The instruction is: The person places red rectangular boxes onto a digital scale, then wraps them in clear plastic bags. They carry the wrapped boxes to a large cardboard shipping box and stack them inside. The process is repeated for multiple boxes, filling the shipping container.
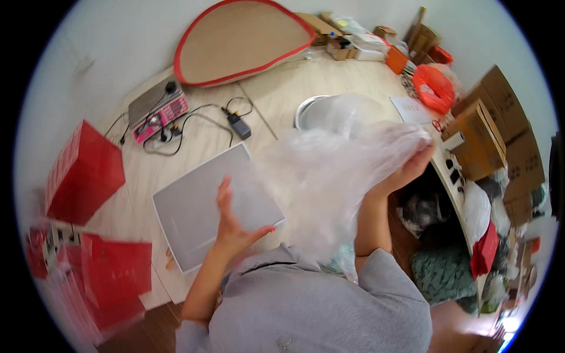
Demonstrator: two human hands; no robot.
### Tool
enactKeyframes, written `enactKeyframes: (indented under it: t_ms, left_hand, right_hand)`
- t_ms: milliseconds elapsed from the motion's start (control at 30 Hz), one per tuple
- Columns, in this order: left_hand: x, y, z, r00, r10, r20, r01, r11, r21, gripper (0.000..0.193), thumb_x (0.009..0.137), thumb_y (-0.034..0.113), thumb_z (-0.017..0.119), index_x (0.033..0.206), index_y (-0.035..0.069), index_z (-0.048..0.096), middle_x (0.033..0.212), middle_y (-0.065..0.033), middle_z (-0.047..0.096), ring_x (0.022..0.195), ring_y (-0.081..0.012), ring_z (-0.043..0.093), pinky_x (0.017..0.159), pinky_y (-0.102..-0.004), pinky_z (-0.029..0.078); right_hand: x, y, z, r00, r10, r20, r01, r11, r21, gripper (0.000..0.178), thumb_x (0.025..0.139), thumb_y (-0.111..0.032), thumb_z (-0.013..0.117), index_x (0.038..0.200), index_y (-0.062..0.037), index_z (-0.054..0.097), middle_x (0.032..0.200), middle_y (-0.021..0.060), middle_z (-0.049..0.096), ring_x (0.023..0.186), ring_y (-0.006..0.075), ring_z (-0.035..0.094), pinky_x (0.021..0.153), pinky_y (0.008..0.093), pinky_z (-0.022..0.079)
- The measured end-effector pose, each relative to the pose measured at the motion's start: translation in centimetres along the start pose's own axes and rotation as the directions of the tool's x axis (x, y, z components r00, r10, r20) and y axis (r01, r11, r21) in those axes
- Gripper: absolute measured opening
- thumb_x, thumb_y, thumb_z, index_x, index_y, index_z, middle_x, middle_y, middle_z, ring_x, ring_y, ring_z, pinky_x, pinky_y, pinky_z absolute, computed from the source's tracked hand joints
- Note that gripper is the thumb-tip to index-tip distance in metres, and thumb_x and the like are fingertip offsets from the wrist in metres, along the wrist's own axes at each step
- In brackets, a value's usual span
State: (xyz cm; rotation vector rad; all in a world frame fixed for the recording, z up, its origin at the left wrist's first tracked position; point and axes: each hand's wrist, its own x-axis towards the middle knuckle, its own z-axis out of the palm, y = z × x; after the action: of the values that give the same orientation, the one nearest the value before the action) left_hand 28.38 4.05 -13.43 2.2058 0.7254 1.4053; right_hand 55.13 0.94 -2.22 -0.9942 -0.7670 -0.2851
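Observation:
My right hand (415, 165) is raised at the right and grips the gathered end of a clear plastic bag (335, 170). The bag is blurred by motion and billows leftward over the table and down in front of my shirt. My left hand (234, 220) is empty, with thumb and fingers spread. It hovers above a shallow grey tray-like box with a white rim (176, 215), which lies at an angle on the table near me. Behind the bag, a round metal pan (303, 112) is partly hidden.
A pink-and-silver scale (162, 117) and a black power adapter (239, 125) with cables lie at the back left. Red boxes (88, 170) stand at the left edge. A red-rimmed board (244, 41) leans at the back. Cardboard boxes (477, 141) and a red plastic bag (434, 88) are at the right.

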Motion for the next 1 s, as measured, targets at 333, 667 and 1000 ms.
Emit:
enactKeyframes:
  t_ms: [333, 667, 1000]
  left_hand:
    - [-1.9, 1.3, -13.5, 0.632, -0.466, -0.62, 0.411, 0.879, -0.242, 0.027, 0.088, 0.018, 0.061, 0.107, -0.001, 0.058, 0.114, -0.0133, 0.057, 0.109, -0.0228, 0.051, 0.095, -0.0347, 0.04]
    - [-17.9, 5.7, -32.9, 0.067, -0.305, -0.95, 0.309, 0.912, -0.271, 0.023, 0.099, 0.017, 0.047, 0.108, 0.0, 0.061, 0.101, -0.0008, 0.063, 0.088, -0.0065, 0.056, 0.075, -0.0219, 0.045]
    - [-26.8, 11.7, -40.8, -0.173, -0.327, -0.929, 0.298, 0.882, -0.366, 0.017, 0.097, 0.015, 0.048, 0.095, 0.005, 0.061, 0.08, 0.0058, 0.058, 0.069, -0.0009, 0.049, 0.062, -0.018, 0.041]
  right_hand:
    - [-12.8, -5.4, 11.4, 0.638, 0.331, 0.695, -0.571, 0.809, 0.138, 0.013, 0.1, -0.017, 0.047, 0.093, -0.0058, 0.05, 0.075, -0.0073, 0.044, 0.066, 0.0, 0.037, 0.057, 0.0163, 0.03]
    - [-24.6, -12.0, 18.1, 0.306, 0.378, 0.874, -0.727, 0.685, -0.042, 0.021, 0.098, -0.023, 0.05, 0.082, -0.0103, 0.05, 0.071, -0.0095, 0.038, 0.063, 0.0, 0.029, 0.055, 0.0185, 0.023]
    - [-35.3, -24.6, 23.1, 0.391, -0.558, 0.732, 0.029, 0.802, 0.596, 0.038, 0.076, -0.02, 0.072, 0.107, -0.0029, 0.058, 0.113, 0.0081, 0.055, 0.107, 0.0245, 0.049, 0.093, 0.0407, 0.037]
